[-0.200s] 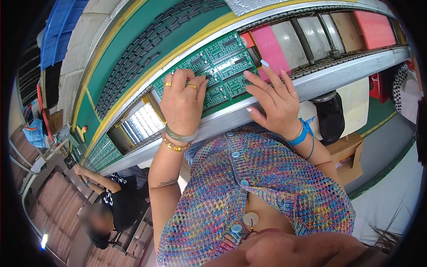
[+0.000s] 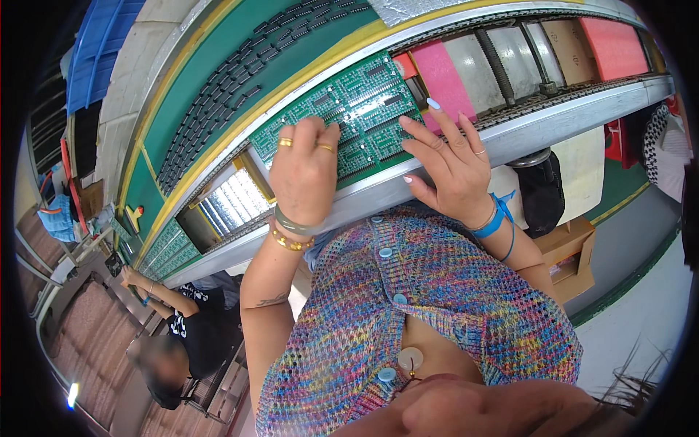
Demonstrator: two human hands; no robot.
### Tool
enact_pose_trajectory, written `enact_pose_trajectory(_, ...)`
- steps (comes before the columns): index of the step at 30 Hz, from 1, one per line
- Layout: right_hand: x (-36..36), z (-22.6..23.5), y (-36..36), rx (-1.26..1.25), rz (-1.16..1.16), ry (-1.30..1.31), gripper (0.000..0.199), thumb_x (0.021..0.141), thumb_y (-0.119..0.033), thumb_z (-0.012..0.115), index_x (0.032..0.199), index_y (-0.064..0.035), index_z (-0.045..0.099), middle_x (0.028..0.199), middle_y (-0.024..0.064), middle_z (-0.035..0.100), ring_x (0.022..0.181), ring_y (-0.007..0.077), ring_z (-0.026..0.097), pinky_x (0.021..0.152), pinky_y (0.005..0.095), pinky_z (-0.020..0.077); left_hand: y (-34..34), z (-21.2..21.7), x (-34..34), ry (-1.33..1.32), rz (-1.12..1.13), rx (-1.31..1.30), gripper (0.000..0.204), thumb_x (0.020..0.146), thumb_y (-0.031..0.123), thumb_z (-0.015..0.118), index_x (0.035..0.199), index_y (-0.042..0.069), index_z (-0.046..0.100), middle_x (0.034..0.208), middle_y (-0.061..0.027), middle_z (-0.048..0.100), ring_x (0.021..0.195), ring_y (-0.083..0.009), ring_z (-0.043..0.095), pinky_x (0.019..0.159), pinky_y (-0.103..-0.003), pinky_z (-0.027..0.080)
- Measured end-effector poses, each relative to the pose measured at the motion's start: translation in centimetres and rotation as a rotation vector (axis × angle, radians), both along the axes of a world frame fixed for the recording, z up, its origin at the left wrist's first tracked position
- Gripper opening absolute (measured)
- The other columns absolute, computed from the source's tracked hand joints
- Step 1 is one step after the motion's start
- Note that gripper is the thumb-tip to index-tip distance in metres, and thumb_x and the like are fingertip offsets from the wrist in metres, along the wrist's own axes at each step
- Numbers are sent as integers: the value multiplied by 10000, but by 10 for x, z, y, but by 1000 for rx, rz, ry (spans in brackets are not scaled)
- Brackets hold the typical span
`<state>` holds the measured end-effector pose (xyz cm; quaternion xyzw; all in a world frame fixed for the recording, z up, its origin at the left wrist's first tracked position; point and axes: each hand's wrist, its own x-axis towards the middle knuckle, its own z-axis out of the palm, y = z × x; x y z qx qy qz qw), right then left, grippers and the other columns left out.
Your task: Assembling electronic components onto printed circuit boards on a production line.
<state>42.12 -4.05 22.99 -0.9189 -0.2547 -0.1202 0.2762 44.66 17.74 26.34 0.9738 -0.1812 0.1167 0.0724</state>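
A green circuit board panel [image 2: 357,109] with several black chips and pin rows lies on the rails of a conveyor track. Over its near left part, my left hand [image 2: 306,171] is closed with its fingers bent downward. The fingertips are hidden, so anything between them cannot be made out. My right hand [image 2: 451,156] is open, fingers spread, at the panel's right end. Its index fingertip rests at the board's edge and its thumb lies by the near metal rail [image 2: 386,193].
Many loose black chips [image 2: 218,109] lie in rows on the green shelf beyond the track. Pink foam [image 2: 444,80] and a threaded rod [image 2: 495,69] sit right of the panel. More green boards [image 2: 171,251] are at the left, where another person [image 2: 196,328] works.
My left hand has shifted slightly to the right and toward me over the board. The right hand and the panel stay in place.
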Motion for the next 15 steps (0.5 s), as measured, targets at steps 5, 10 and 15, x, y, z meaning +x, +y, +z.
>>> enact_pose_trajectory(5, 0, 0, -2, -7, 2, 3, 336, 805, -325, 633, 1071, -121, 652, 1330, 30, 582, 1314, 274, 456, 1096, 464, 307, 8, 0, 0, -38, -27, 77, 119, 749, 107, 742, 861, 120, 705, 847, -25, 574, 752, -200, 562, 570, -325, 464)
enact_pose_trajectory(10, 0, 1, -3, 4, -2, 3, 336, 793, -310, 644, 1070, -121, 653, 1322, 28, 588, 1315, 274, 455, 1097, 463, 307, 60, 8, 53, -185, 191, -39, 141, 749, 160, 761, 885, 138, 732, 865, -12, 595, 786, -207, 576, 666, -349, 483)
enact_pose_trajectory(15, 0, 2, -1, 14, -4, 3, 332, 798, -311, 641, 1072, -124, 652, 1321, 30, 589, 1312, 273, 458, 1098, 461, 305, 74, 4, 61, -165, 209, -15, 124, 724, 164, 774, 836, 122, 742, 861, -19, 596, 804, -226, 579, 684, -352, 487)
